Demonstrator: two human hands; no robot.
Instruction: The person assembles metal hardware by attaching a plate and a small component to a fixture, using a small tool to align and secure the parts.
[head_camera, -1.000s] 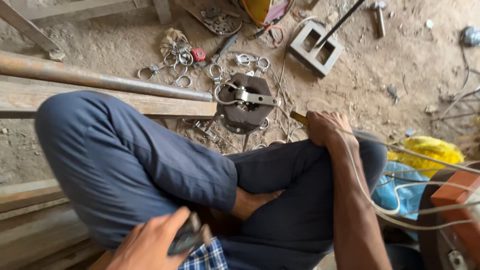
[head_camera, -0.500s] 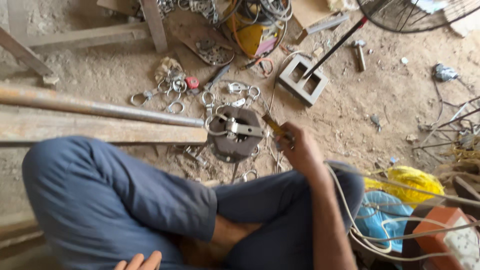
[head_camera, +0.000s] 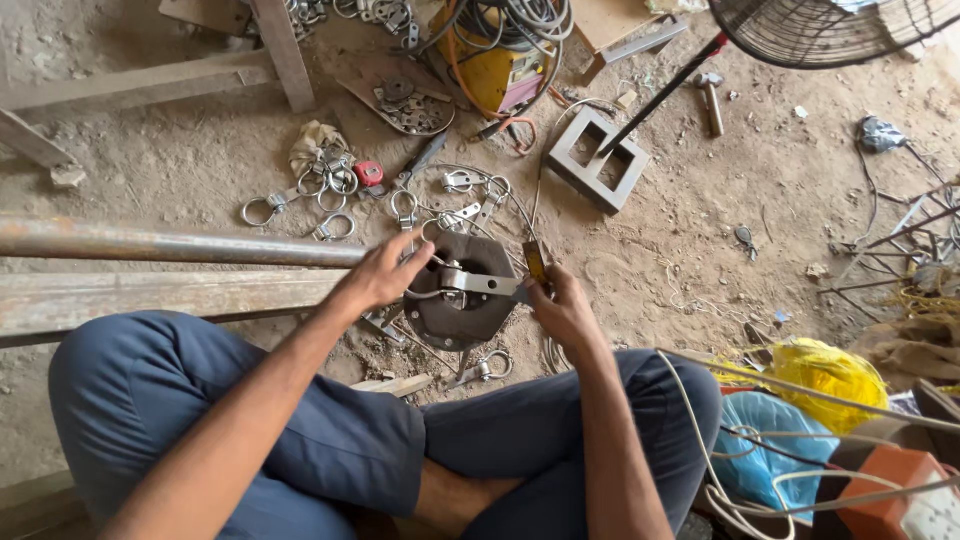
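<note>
The person sits cross-legged on the dirt floor, and both hands reach a dark round metal plate (head_camera: 455, 300) just past the knees. The left hand (head_camera: 385, 275) has its fingers bent on the plate's edge, and the right hand (head_camera: 562, 308) pinches a flat metal strip (head_camera: 487, 285) lying across it. Farther off lie shiny metal rings (head_camera: 325, 195), a grey block (head_camera: 597, 160) and a yellow machine (head_camera: 490, 60).

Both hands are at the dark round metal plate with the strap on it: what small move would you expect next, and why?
Probably a small nudge to seat the flat silver metal strap squarely on the dark round metal plate. The right hand pinches the strap's outer end beside a small yellow-brown tool, while the left hand has fingertips on the plate's rim near the strap's looped end, so both seem placed for aligning.
</note>
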